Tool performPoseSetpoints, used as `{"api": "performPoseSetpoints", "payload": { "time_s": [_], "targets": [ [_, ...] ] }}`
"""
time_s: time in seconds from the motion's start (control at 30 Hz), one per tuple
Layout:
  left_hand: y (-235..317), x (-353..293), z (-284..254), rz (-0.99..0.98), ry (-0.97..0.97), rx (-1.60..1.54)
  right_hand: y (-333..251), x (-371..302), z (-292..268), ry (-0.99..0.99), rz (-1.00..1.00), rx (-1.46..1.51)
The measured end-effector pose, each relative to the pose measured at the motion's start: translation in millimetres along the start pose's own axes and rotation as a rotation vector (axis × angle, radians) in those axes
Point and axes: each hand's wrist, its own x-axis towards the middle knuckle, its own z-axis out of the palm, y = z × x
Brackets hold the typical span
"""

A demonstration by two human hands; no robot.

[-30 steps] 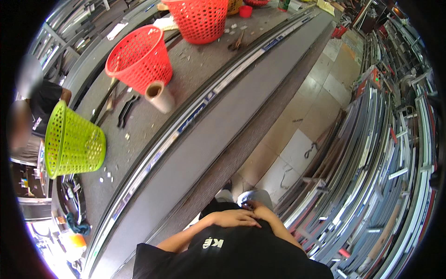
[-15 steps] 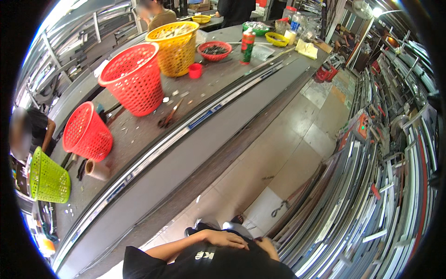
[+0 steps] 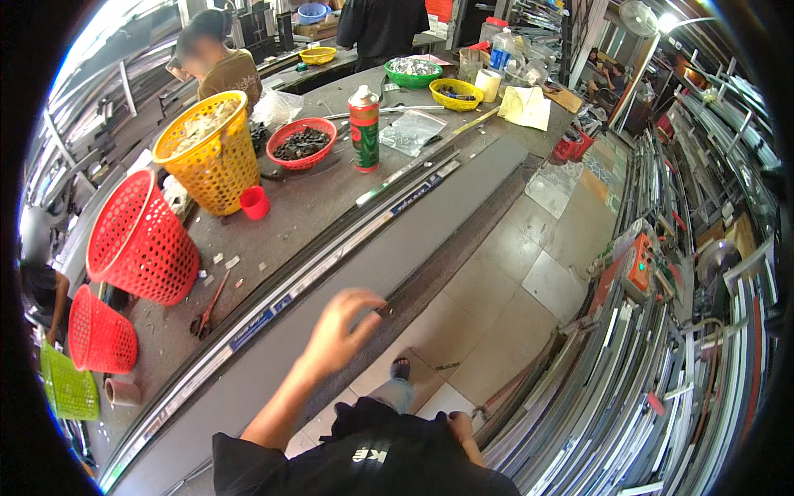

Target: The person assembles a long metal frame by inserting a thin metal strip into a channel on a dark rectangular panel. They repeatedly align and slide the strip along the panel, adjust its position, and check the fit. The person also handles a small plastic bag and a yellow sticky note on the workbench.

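My left hand (image 3: pixel 337 332) reaches out over the table's front edge, beside a long flat grey panel (image 3: pixel 372 269) lying along that edge. Its fingers are loosely bent with the thumb apart, and I see nothing held. Low at my right side is my right hand (image 3: pixel 460 427); its fingers are mostly hidden. Beyond the panel runs a long, narrow profile with printed film (image 3: pixel 281 304). Scissors (image 3: pixel 211 307) lie further in, near a red basket (image 3: pixel 145 240). A spray can (image 3: pixel 364 131) stands upright beside a red bowl of small dark parts (image 3: pixel 302 145).
A yellow basket (image 3: pixel 211 157), a small red cup (image 3: pixel 255 202) and a smaller red basket (image 3: pixel 101 331) stand on the table. Racks of long metal profiles (image 3: pixel 579 405) line the right of the tiled floor (image 3: pixel 496 256). Two people are beyond the table.
My left hand has left the front of my body and stretched forward over the table edge. My view has shifted forward along the table; one foot is now further ahead.
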Motion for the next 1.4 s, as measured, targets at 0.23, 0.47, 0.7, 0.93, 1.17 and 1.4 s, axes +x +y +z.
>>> {"api": "performPoseSetpoints", "payload": {
  "time_s": [0.23, 0.47, 0.7, 0.93, 1.17, 1.4],
  "targets": [
    [-83.3, 92.5, -23.2, -0.495, 0.309, 0.649, -65.8, 138.5, -181.6, 0.086, -0.155, -0.327],
    [-93.9, 114.5, -8.5, -0.542, 0.473, 0.83, -240.4, 240.2, -428.8, 0.26, -0.394, 0.386],
    [-103.8, 148.6, -20.3, -0.742, 0.581, 0.738, -459.8, 329.0, -460.2, -0.067, -1.389, 0.061],
    [-63.8, 155.4, 14.0, -0.821, 0.764, 0.849, -517.5, 344.3, -392.2, -0.08, -1.693, -0.378],
    [10.7, 117.6, 59.0, -0.945, 0.953, 0.826, -514.3, 351.6, -387.8, -0.009, -1.839, -0.405],
    [2.5, -9.1, 43.4, -1.023, 1.818, 0.639, -503.0, 347.3, -475.1, -0.417, -1.656, -0.54]
  ]
}}
